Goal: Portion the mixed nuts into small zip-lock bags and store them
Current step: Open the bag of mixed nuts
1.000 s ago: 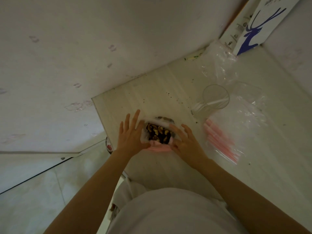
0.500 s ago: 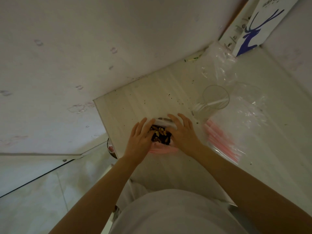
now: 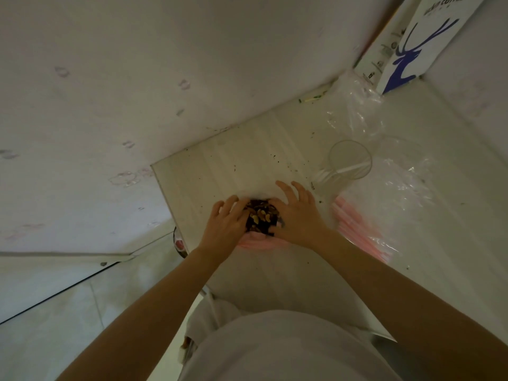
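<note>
A small zip-lock bag of mixed nuts (image 3: pixel 261 218) lies on the pale table (image 3: pixel 220 166), its pink zip strip (image 3: pixel 261 244) toward me. My left hand (image 3: pixel 225 225) grips the bag's left side with bent fingers. My right hand (image 3: pixel 299 215) lies over the bag's right side, its fingers fairly straight and its thumb pressing on the nuts. Only the middle of the bag shows between the hands.
A stack of empty pink-zip bags (image 3: pixel 362 224) lies right of my hands. Behind it stands a clear cup (image 3: pixel 350 160) with a white spoon, then a crumpled clear plastic bag (image 3: pixel 354 111) and a white box with a blue deer (image 3: pixel 406 48). The table's left edge (image 3: pixel 165 196) is close.
Both hands have closed in from the sides onto the nut bag, and the bag has bunched narrower between them. The view has shifted slightly.
</note>
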